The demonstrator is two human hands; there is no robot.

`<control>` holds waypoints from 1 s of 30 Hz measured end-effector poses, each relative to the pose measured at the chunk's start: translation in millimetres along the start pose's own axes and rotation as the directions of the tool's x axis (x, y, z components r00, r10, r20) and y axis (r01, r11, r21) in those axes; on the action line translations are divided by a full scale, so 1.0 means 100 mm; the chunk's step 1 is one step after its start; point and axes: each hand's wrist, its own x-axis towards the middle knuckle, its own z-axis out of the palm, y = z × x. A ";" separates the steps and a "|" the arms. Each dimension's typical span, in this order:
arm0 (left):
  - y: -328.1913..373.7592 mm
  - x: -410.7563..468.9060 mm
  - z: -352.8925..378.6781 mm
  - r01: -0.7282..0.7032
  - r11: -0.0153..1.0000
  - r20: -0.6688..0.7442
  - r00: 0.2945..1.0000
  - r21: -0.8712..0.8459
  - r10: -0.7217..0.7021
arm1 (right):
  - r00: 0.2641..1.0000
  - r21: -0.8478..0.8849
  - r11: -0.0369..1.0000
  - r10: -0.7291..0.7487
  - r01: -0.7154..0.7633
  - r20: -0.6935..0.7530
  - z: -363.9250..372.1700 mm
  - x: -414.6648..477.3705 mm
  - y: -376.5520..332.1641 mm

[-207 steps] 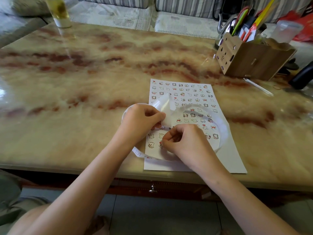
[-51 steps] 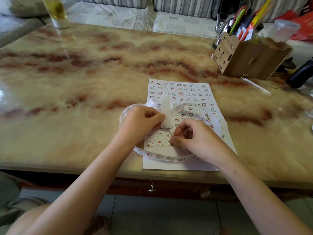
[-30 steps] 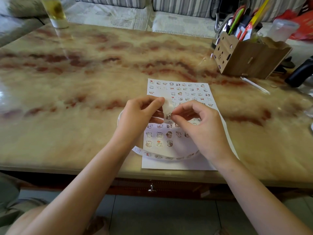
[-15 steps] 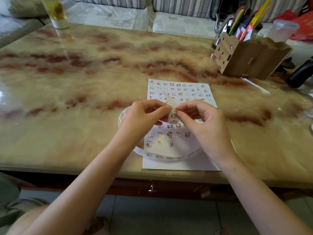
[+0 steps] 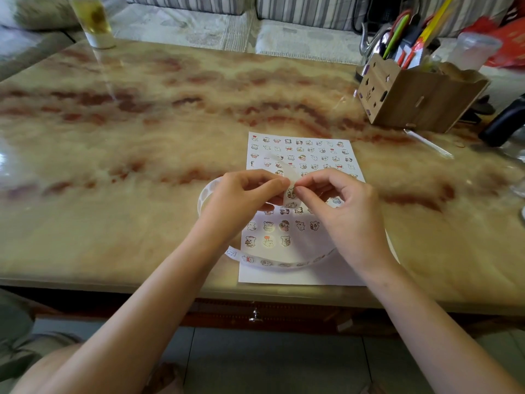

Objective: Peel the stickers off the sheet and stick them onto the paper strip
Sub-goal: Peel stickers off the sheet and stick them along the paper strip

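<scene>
Marbled tan-and-red table (image 5: 142, 137) filling most of the view, striped sofa cushions (image 5: 306, 7) lying beyond its far edge. Sticker sheet (image 5: 305, 155) lying flat near the table's front edge; rows of small cartoon stickers covering its far part, its near part mostly bare white. Paper strip (image 5: 272, 262) curling in a loose loop over and around the sheet, its near stretch carrying a line of stickers, its far end rising above the middle of the sheet. Left hand (image 5: 241, 203) pinching that raised end between thumb and forefinger. Right hand (image 5: 346, 211) meeting it from the other side, thumb and forefinger closing narrowly on the same end, where a sticker (image 5: 291, 192) is showing; whether it is fully stuck down cannot be told. Wooden organiser box (image 5: 417, 100) holding pens, standing beyond the sheet to the right. Glass (image 5: 92, 21) of yellowish drink standing far beyond the sheet to the left.
</scene>
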 end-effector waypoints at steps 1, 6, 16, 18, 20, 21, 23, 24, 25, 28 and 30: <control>0.00 0.00 0.00 0.002 1.000 0.002 1.000 0.004 -0.002 | 1.000 -0.005 1.000 -0.001 0.001 0.002 0.00 0.00 0.00; -0.01 0.00 0.00 0.018 1.000 0.002 1.000 0.013 -0.018 | 1.000 -0.050 0.999 0.003 -0.002 0.010 -0.01 -0.01 -0.01; -0.02 -0.01 0.02 0.052 0.998 -0.050 0.998 0.038 -0.050 | 0.991 -0.281 0.953 -0.085 0.112 0.107 0.01 -0.04 0.06; -0.02 0.00 0.01 0.068 0.997 -0.057 0.996 0.034 -0.066 | 0.986 -0.310 0.940 -0.111 0.145 0.126 -0.01 -0.05 0.05; -0.03 0.01 0.00 0.081 0.996 -0.063 0.995 0.038 -0.078 | 0.981 -0.307 0.939 -0.111 0.156 0.160 -0.04 -0.06 0.03; -0.05 0.02 -0.01 0.083 0.995 -0.073 0.994 0.060 -0.078 | 0.979 -0.269 0.954 -0.084 0.133 0.185 -0.05 -0.07 0.01; -0.07 0.04 -0.03 0.086 0.986 -0.094 0.993 0.140 -0.073 | 0.973 -0.165 0.986 0.011 0.028 0.232 -0.10 -0.07 -0.04; -0.07 0.04 -0.03 0.089 0.982 -0.094 0.993 0.165 -0.074 | 0.965 -0.127 0.991 0.075 -0.044 0.253 -0.13 -0.07 -0.06; -0.07 0.04 -0.03 0.091 0.978 -0.092 0.993 0.188 -0.074 | 0.951 -0.102 0.988 0.142 -0.118 0.276 -0.15 -0.06 -0.06; -0.08 0.03 -0.02 0.087 0.958 -0.092 0.994 0.275 -0.064 | 0.904 -0.093 0.960 0.282 -0.266 0.323 -0.20 -0.05 -0.01; -0.08 0.03 0.00 0.092 0.952 -0.105 0.992 0.292 -0.063 | 0.882 -0.118 0.945 0.328 -0.306 0.338 -0.22 -0.05 0.02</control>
